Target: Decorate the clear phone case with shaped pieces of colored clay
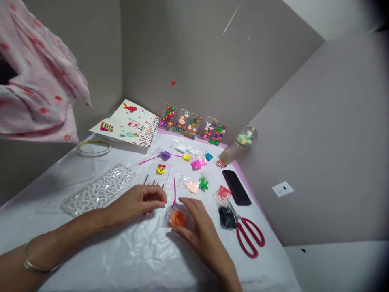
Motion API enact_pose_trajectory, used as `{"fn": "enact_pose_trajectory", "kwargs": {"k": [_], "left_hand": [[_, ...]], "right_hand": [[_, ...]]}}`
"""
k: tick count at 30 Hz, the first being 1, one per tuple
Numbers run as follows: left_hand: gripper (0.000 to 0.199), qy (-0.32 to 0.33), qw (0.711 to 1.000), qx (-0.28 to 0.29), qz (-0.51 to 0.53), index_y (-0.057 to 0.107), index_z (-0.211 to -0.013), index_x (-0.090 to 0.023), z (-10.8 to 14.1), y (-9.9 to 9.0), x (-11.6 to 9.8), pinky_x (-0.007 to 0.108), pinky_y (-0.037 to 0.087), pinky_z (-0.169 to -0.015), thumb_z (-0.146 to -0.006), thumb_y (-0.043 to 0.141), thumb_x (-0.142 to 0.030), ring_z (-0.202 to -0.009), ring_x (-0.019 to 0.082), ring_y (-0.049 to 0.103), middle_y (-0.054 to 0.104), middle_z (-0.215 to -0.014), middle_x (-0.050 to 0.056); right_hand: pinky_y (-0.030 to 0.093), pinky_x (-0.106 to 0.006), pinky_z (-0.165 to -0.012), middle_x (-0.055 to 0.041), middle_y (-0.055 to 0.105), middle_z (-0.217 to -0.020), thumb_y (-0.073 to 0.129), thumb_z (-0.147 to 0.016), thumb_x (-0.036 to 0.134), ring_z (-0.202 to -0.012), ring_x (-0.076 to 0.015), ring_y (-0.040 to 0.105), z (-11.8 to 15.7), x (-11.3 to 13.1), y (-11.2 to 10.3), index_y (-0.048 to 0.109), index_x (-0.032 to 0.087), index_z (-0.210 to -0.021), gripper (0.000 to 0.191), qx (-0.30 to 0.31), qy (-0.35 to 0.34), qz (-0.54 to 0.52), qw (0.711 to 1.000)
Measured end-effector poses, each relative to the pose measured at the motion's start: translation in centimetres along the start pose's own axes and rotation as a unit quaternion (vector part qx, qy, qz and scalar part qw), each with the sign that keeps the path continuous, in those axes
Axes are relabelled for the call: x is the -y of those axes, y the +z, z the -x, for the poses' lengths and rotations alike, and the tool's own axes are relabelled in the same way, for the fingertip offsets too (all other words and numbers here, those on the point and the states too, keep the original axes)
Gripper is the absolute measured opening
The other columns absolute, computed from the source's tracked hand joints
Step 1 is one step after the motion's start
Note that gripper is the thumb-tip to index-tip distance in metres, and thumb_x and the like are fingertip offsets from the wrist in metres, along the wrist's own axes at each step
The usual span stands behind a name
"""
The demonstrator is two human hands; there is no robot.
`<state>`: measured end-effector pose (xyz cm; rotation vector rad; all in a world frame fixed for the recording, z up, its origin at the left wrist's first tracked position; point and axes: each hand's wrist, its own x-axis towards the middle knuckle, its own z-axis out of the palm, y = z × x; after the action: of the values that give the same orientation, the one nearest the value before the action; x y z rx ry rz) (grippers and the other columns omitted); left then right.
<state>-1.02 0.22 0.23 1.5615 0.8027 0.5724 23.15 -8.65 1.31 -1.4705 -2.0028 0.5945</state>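
My left hand (148,199) is curled in a pinch, with a tiny bit of orange clay (164,203) showing at the fingertips. Just right of it lies a clear packet of orange clay (178,218). My right hand (199,231) arches beside this packet, thumb and fingers apart, the thumb at its lower edge. Beyond my left hand is a clear phone case (153,172) bearing a yellow clay face with red on top and thin brown stems. A pink clay tool (174,192) lies between the hands, pointing away from me.
Clay packets, among them green (203,183) and black (227,217), dot the white sheet. Red-handled scissors (251,237), a phone (236,187) and a bottle (238,145) lie right. Left are a textured clear case (100,188) and headband (94,148). Decorated cases (181,120) lean on the wall.
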Motion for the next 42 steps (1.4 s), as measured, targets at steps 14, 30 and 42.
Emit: {"fn": "enact_pose_trajectory", "kwargs": {"k": [14, 30, 42], "left_hand": [[0.022, 0.078, 0.993, -0.020, -0.089, 0.079, -0.094, -0.023, 0.1, 1.5, 1.2, 0.032, 0.046, -0.079, -0.092, 0.065, -0.040, -0.087, 0.022, 0.066, 0.073, -0.093, 0.005], [0.017, 0.019, 0.992, -0.046, 0.113, 0.071, -0.087, -0.021, 0.2, 1.3, -0.2, 0.029, 0.047, -0.067, -0.082, 0.076, -0.036, -0.068, 0.016, 0.060, 0.067, -0.077, 0.000], [0.023, 0.013, 0.982, -0.007, 0.186, 0.072, -0.088, -0.020, 0.0, 1.2, -0.1, 0.030, 0.053, -0.074, -0.081, 0.081, -0.040, -0.073, 0.017, 0.066, 0.070, -0.079, 0.000]], "right_hand": [[0.058, -0.034, -0.086, -0.0067, 0.075, -0.108, 0.069, -0.088, 0.010, -0.097, -0.0213, 0.070, 0.8, -0.8, 4.2, 0.068, 0.024, -0.126, 0.041, -0.114, -0.017, -0.086, 0.990], [0.058, -0.029, -0.077, -0.0040, 0.074, -0.094, 0.067, -0.095, 0.014, -0.085, -0.0183, 0.069, -0.2, 1.6, 3.1, 0.072, 0.023, -0.113, 0.021, -0.167, -0.025, -0.101, 0.980], [0.058, -0.029, -0.072, -0.0060, 0.073, -0.095, 0.065, -0.099, 0.015, -0.084, -0.0203, 0.071, -1.3, 3.1, 3.8, 0.066, 0.023, -0.119, 0.021, -0.192, -0.119, -0.029, 0.974]]}}
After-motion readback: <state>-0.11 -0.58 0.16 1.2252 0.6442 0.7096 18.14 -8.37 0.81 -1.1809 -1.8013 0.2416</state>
